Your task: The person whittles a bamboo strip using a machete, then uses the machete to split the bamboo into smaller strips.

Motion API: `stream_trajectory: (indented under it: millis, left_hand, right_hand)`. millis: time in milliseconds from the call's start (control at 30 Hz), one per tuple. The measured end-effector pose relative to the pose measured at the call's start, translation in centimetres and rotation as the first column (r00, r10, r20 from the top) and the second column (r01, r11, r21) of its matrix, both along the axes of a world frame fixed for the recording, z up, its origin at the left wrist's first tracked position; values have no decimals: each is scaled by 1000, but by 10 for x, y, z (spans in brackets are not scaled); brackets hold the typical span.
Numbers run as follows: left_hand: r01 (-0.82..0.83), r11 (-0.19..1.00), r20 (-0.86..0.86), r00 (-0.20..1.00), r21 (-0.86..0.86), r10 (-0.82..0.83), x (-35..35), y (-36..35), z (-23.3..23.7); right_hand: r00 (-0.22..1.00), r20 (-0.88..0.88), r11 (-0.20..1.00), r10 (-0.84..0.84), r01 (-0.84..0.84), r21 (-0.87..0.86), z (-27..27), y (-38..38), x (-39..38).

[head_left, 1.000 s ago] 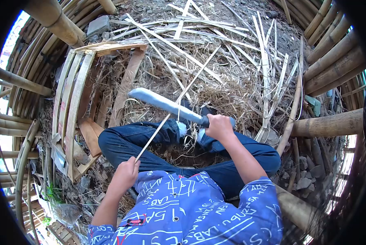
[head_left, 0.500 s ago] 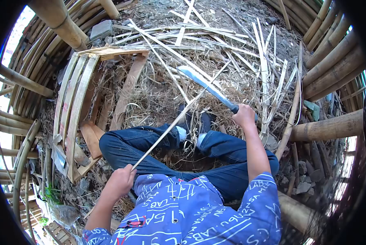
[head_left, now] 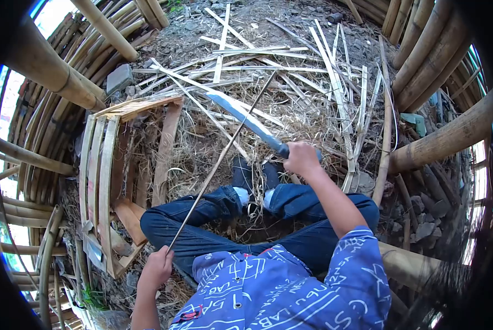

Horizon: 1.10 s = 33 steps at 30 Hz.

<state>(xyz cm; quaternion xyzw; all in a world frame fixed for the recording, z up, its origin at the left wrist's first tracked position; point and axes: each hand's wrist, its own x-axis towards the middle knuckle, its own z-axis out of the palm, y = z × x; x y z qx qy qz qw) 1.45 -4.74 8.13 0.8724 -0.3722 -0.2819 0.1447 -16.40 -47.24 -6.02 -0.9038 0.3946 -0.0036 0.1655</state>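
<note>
Where the person sits on the ground, thick bamboo poles [head_left: 444,143] close the place on the right side and more poles [head_left: 48,66] close it on the left, so the open room is only in the middle and forward. The ground [head_left: 202,27] there is covered with a litter of split bamboo strips [head_left: 290,71] and dry shavings, which lie in all directions. On the left, just beside the person's knee, a curved frame of slats [head_left: 101,165] lies flat, and its long edge runs away from the person. A grey stone block [head_left: 119,78] rests near the far end of this frame.

The legs in blue jeans [head_left: 202,212] are bent, with the shoes [head_left: 242,173] together in front.

The machete [head_left: 227,107] is held above the litter, with its blade pointing away and to the left. The thin bamboo strip [head_left: 214,176] has its long axis from lower left to upper right. Its near end is at the left knee and its far end points out over the litter. In the picture it crosses the blade, but I cannot tell if they touch.

The hands are well apart. The left hand [head_left: 157,268] is closed around the near end of the strip, low beside the left knee. The right hand [head_left: 301,158] is clamped on the machete handle, above the right knee.
</note>
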Motion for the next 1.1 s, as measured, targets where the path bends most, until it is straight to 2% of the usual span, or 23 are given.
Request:
stream_trajectory:
  millis: [33,167,267,333,400,467,533,600,633,667,733,867,933,1000,1033,1100]
  left_hand:
    - [-7,997,-70,997,73,13,8,4,-6]
    - [20,997,8,1000,68,-21,2,8,11]
    - [17,993,-70,998,116,-9,12,11,7]
    - [184,983,73,980,25,-185,23,25,-5]
    - [182,983,75,980,31,-184,25,25,-5]
    - [37,994,-37,999,100,-34,19,18,5]
    - [35,994,27,999,105,-38,16,14,9]
    - [10,993,-39,999,120,-5,19,13,4]
    - [37,999,43,998,38,-39,15,13,7]
    - [29,999,42,999,36,-31,15,10,10]
    - [-48,992,-53,997,115,54,18,4,15]
    - [23,992,-43,999,124,-17,19,-9,10]
    - [38,991,-45,998,126,-32,22,-15,1]
    - [58,989,-50,997,137,-52,24,-18,-1]
    - [48,991,-70,997,124,-40,24,-18,0]
    - [37,993,-85,996,116,-27,25,-11,3]
  right_hand:
    - [1000,-10,1000,-13,13,-2,7,-6,-5]
    - [996,-53,996,-76,74,-40,15,-50,-22]
    - [995,-82,989,-57,46,-139,22,-60,-19]
    - [989,-121,991,-85,71,-118,31,-59,-16]
    - [993,-108,990,-38,23,-142,31,-58,-15]
    - [993,-113,987,-28,10,-159,28,-49,-13]
    - [996,-85,996,37,-43,-74,23,-33,-6]
    - [998,-39,998,43,-44,-38,21,-10,3]
    - [999,7,999,40,-40,-11,22,-1,5]
    - [999,5,999,48,-48,-13,21,3,5]
    - [997,80,1000,-5,4,17,18,8,8]
    - [994,-46,995,97,-96,23,33,36,10]
    - [977,-14,977,215,-215,13,29,55,12]
    - [968,-15,964,249,-246,101,28,62,17]
    - [969,-17,964,248,-245,105,30,60,16]
    - [989,-72,991,129,-126,40,36,42,16]
